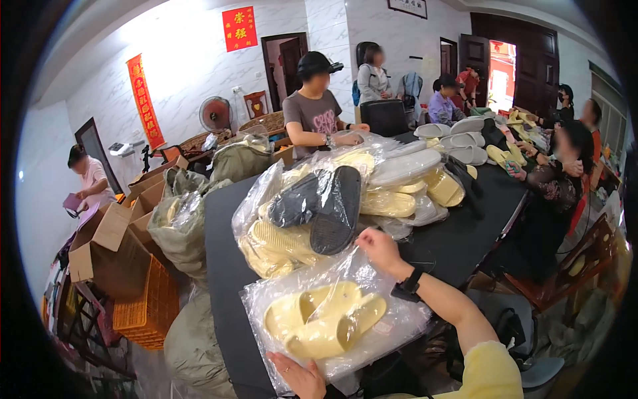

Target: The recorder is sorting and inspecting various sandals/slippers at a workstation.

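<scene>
In front of me on the dark table lies a clear plastic bag point(405, 318) with a pair of yellow slippers point(323, 338) in it. My left hand point(299, 376) rests at the bag's near left edge, fingers stretched out over the film. At the bag's far edge, my right hand point(383, 254) has its fingers curled together, apparently pinching the plastic; the fingertips are partly hidden. Just beyond it, a bagged pair of black slippers point(336, 211) tops a pile of bagged yellow slippers point(282, 243). Bagged white slippers point(407, 167) lie farther right.
The dark table point(229, 229) runs away to the right, with more slippers and several people along it. Opposite me, a person in a grey shirt point(312, 110) works at the pile. Left of the table are sacks point(179, 226), cardboard boxes point(109, 256) and an orange basket point(147, 306).
</scene>
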`<state>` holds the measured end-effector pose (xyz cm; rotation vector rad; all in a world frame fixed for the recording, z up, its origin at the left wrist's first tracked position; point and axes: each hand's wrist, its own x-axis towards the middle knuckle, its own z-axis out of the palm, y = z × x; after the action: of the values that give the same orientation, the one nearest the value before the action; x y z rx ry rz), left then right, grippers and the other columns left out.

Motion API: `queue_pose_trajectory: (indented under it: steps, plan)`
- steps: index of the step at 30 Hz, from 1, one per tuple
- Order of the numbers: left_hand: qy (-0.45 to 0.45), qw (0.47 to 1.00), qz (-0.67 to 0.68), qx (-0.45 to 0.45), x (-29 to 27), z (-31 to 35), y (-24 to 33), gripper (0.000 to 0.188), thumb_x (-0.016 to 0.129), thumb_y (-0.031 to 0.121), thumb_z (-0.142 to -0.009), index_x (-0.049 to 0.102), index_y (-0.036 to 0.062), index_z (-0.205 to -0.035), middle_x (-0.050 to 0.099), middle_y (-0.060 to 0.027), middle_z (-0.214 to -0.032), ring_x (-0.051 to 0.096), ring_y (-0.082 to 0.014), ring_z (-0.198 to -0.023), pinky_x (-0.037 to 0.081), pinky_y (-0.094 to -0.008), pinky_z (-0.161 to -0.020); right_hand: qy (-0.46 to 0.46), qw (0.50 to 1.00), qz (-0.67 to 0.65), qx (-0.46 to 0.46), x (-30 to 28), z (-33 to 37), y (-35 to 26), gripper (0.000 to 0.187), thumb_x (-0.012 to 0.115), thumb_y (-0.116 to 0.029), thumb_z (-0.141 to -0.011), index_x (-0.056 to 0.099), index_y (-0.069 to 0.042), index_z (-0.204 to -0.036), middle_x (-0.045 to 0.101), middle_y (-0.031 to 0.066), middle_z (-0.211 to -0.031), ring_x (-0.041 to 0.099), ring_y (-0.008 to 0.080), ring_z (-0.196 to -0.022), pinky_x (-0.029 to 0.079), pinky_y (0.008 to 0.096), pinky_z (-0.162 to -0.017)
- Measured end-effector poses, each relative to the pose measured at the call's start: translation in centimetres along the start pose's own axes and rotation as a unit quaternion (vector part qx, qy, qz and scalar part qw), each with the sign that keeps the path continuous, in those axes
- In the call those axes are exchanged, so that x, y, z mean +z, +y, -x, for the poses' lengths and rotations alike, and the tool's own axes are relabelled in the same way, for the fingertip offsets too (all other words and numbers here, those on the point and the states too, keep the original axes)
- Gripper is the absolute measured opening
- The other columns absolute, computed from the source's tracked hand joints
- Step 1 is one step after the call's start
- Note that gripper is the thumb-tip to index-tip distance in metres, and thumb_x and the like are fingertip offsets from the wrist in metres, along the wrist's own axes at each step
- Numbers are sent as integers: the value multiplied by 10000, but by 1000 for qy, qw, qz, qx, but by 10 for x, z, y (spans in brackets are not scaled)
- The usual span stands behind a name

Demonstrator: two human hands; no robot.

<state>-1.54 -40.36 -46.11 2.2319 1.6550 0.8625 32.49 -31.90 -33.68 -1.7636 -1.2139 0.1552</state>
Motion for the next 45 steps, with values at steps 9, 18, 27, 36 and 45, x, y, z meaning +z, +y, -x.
queue_pose_trajectory:
  steps: [9, 18, 27, 36, 45]
  plan:
    - [-40, 997, -63, -16, -21, -8, 26, 881, 504, 440, -858, 133, -195, -1344, 154, -394, -1396, 135, -485, -1328, 101, -489, -1114, 110, 993, -7, -45, 7, 14, 58, 182, 664, -163, -793, 591, -43, -910, 633, 75, -794, 612, 171, -715, 483, 295, -639]
    - [-63, 992, -109, -19, -23, -12, 31, 873, 468, 497, -857, 179, -155, -1359, 153, -389, -1402, 133, -486, -1329, 104, -489, -1111, -254, 914, 64, -309, -26, 85, 46, 364, 635, -202, -842, 571, -90, -1182, 608, 117, -1107, 603, 235, -928, 473, 321, -821]
    - [-10, 999, 17, -29, 0, 0, 0, 739, 475, 269, -880, 130, -183, -1352, 125, -379, -1416, 95, -462, -1350, 75, -478, -1120, -396, 905, -127, -92, -34, 84, -2, 369, 499, -254, -931, 514, -142, -1282, 583, 128, -1185, 583, 300, -979, 439, 350, -890]
    - [-79, 997, -12, 16, -25, -6, 13, 698, 456, 251, -895, 133, -125, -1386, 118, -365, -1426, 76, -502, -1335, 81, -535, -1094, -445, 860, 106, -226, -19, 98, 12, 393, 502, -335, -917, 550, -44, -1177, 496, 173, -1245, 522, 342, -1061, 425, 389, -879]
    - [-64, 998, -11, 21, -15, -5, 12, 698, 431, 289, -905, 136, -116, -1391, 137, -347, -1433, 89, -500, -1333, 74, -523, -1102, -369, 795, 41, -480, 43, 72, -6, 619, 637, -375, -784, 434, -70, -1283, 444, 141, -1305, 435, 329, -1172, 369, 425, -969]
